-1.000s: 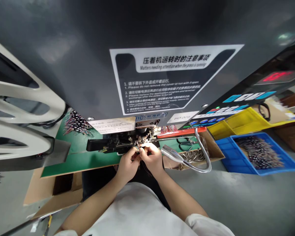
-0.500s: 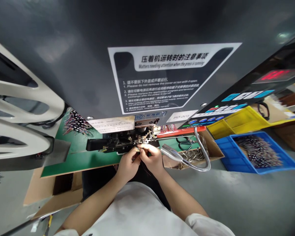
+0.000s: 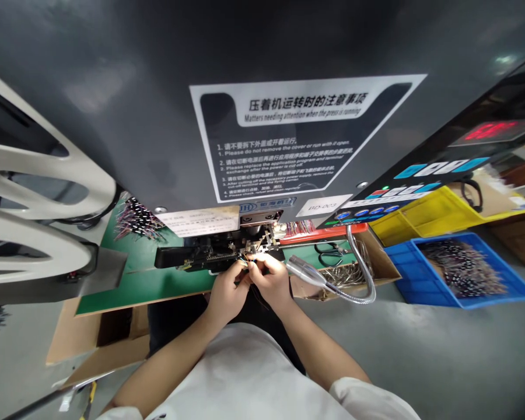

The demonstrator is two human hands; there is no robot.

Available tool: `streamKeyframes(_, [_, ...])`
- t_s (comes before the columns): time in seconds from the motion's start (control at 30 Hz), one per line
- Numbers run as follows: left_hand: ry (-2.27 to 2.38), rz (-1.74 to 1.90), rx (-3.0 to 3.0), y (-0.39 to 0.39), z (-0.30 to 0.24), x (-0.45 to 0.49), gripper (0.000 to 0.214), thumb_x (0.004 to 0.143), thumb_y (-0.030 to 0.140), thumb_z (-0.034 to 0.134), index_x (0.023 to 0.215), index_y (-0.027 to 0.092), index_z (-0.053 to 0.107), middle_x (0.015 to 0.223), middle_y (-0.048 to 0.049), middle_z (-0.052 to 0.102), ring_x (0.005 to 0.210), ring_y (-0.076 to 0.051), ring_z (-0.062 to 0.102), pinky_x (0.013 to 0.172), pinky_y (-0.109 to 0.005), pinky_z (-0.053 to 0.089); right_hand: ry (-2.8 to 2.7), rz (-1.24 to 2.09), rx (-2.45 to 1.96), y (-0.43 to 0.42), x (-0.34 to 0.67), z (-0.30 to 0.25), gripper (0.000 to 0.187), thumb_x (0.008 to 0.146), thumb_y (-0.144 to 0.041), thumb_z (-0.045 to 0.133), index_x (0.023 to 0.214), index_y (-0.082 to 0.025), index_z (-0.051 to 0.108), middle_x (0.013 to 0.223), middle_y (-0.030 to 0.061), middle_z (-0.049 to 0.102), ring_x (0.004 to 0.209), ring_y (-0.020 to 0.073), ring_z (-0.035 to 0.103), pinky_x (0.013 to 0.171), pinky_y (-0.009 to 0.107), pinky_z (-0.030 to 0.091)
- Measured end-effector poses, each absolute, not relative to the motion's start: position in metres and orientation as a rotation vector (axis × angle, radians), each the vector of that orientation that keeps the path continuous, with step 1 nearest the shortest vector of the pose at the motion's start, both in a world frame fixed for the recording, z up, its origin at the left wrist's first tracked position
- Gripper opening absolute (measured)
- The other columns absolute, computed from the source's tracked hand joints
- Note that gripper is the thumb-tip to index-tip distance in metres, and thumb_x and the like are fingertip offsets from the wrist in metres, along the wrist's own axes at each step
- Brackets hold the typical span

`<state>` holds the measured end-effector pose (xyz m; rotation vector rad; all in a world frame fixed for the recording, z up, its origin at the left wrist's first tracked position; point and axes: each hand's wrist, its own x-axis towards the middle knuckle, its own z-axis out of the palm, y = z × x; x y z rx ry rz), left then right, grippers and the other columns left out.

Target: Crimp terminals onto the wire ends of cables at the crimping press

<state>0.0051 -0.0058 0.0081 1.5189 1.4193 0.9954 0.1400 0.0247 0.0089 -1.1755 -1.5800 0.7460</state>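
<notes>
Both my hands meet at the working mouth of a dark crimping press (image 3: 227, 52). My left hand (image 3: 228, 291) is pinched closed, thumb against fingers, on thin wires (image 3: 247, 257) whose coloured ends stick up between the fingertips. Right beside it, touching, my right hand (image 3: 271, 283) pinches the same wires. Thin dark strands trail below the hands. Just beyond the fingertips lies the press's metal applicator (image 3: 258, 242), lit by a lamp. Its black feed track (image 3: 188, 256) runs off to the left. The fingers hide most of the wires.
A flexible-neck lamp (image 3: 306, 271) reaches in on the right. Behind it are black-handled pliers (image 3: 330, 254) and a cardboard box (image 3: 382, 262) of metal strips. Farther right a blue bin (image 3: 406, 280) holds bundled wires. A wire pile (image 3: 137, 219) lies on the green table (image 3: 149, 286).
The coloured wire ends now show more clearly between my fingertips. My hands have barely shifted; the whole view has moved slightly.
</notes>
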Motion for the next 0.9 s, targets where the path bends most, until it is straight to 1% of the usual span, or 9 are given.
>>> streamKeyframes(0.07, [1.43, 0.981, 1.496, -0.0054, 0.0076, 0.0048, 0.019, 0.095, 0.039, 0.055, 0.096, 0.022, 0.064, 0.08, -0.0019, 0.07, 0.072, -0.017, 0.068, 0.064, -0.023, 0.05, -1.578, 0.744, -1.179, 0.0251, 0.1396, 0.0088, 0.016, 0.087, -0.025, 0.06, 0.092, -0.018, 0.073, 0.056, -0.0039, 0.05, 0.049, 0.0123, 0.047, 0.049, 0.026, 0.043])
streamKeyframes(0.1, [1.429, 0.976, 1.486, -0.0054, 0.0074, 0.0047, 0.02, 0.095, 0.04, 0.055, 0.097, 0.022, 0.064, 0.08, -0.0019, 0.07, 0.072, -0.017, 0.068, 0.063, -0.023, 0.05, -1.574, 0.748, -1.172, 0.025, 0.1395, 0.0087, 0.015, 0.088, -0.025, 0.06, 0.092, -0.018, 0.073, 0.056, -0.0041, 0.049, 0.049, 0.0121, 0.047, 0.049, 0.025, 0.043])
streamKeyframes(0.23, [1.416, 0.981, 1.461, -0.0058, 0.0062, 0.0049, 0.019, 0.094, 0.04, 0.056, 0.097, 0.023, 0.064, 0.082, -0.0023, 0.071, 0.073, -0.018, 0.068, 0.061, -0.022, 0.05, -1.56, 0.772, -1.16, 0.0241, 0.1393, 0.0089, 0.015, 0.088, -0.025, 0.06, 0.093, -0.017, 0.072, 0.059, -0.003, 0.053, 0.05, 0.0118, 0.048, 0.048, 0.025, 0.043])
streamKeyframes(0.4, [1.428, 0.994, 1.45, -0.0056, 0.0047, 0.0052, 0.018, 0.094, 0.038, 0.056, 0.096, 0.022, 0.065, 0.078, -0.0019, 0.071, 0.07, -0.018, 0.068, 0.06, -0.022, 0.05, -1.546, 0.789, -1.17, 0.0236, 0.138, 0.0096, 0.017, 0.088, -0.026, 0.059, 0.092, -0.017, 0.073, 0.062, -0.001, 0.059, 0.052, 0.0129, 0.051, 0.051, 0.026, 0.046])
streamKeyframes(0.57, [1.445, 0.991, 1.484, -0.0056, 0.0064, 0.0044, 0.017, 0.095, 0.036, 0.055, 0.095, 0.022, 0.064, 0.082, -0.0023, 0.072, 0.073, -0.018, 0.069, 0.064, -0.023, 0.051, -1.527, 0.808, -1.142, 0.023, 0.1366, 0.0091, 0.016, 0.088, -0.025, 0.059, 0.092, -0.018, 0.072, 0.065, -0.0003, 0.061, 0.054, 0.0131, 0.053, 0.052, 0.025, 0.047])
streamKeyframes(0.67, [1.456, 0.993, 1.525, -0.0062, 0.0074, 0.0036, 0.016, 0.095, 0.034, 0.055, 0.096, 0.023, 0.065, 0.08, -0.0021, 0.071, 0.076, -0.019, 0.07, 0.068, -0.025, 0.052, -1.53, 0.8, -1.149, 0.022, 0.1367, 0.0093, 0.015, 0.088, -0.026, 0.059, 0.091, -0.018, 0.071, 0.06, -0.0023, 0.055, 0.052, 0.0127, 0.05, 0.051, 0.025, 0.045])
streamKeyframes(0.77, [1.436, 1.006, 1.552, -0.0069, 0.0078, 0.0024, 0.015, 0.095, 0.032, 0.055, 0.098, 0.023, 0.066, 0.085, -0.003, 0.073, 0.08, -0.02, 0.07, 0.072, -0.026, 0.052, -1.523, 0.75, -1.206, 0.0211, 0.1379, 0.0113, 0.011, 0.086, -0.028, 0.062, 0.086, -0.018, 0.068, 0.054, -0.0054, 0.046, 0.049, 0.0119, 0.046, 0.05, 0.025, 0.042])
streamKeyframes(0.83, [1.422, 0.993, 1.566, -0.007, 0.0079, 0.0019, 0.015, 0.095, 0.032, 0.055, 0.099, 0.023, 0.066, 0.089, -0.0035, 0.074, 0.082, -0.02, 0.07, 0.074, -0.026, 0.052, -1.529, 0.745, -1.223, 0.0207, 0.1388, 0.0134, 0.01, 0.084, -0.028, 0.063, 0.082, -0.018, 0.066, 0.054, -0.0059, 0.045, 0.048, 0.0112, 0.044, 0.05, 0.025, 0.04])
streamKeyframes(0.9, [1.414, 0.964, 1.57, -0.0067, 0.008, 0.0018, 0.015, 0.094, 0.032, 0.056, 0.1, 0.024, 0.066, 0.088, -0.0031, 0.073, 0.081, -0.019, 0.07, 0.073, -0.025, 0.052, -1.538, 0.793, -1.219, 0.0206, 0.1395, 0.0154, 0.01, 0.084, -0.027, 0.06, 0.081, -0.018, 0.065, 0.054, -0.006, 0.044, 0.047, 0.0106, 0.043, 0.049, 0.024, 0.039])
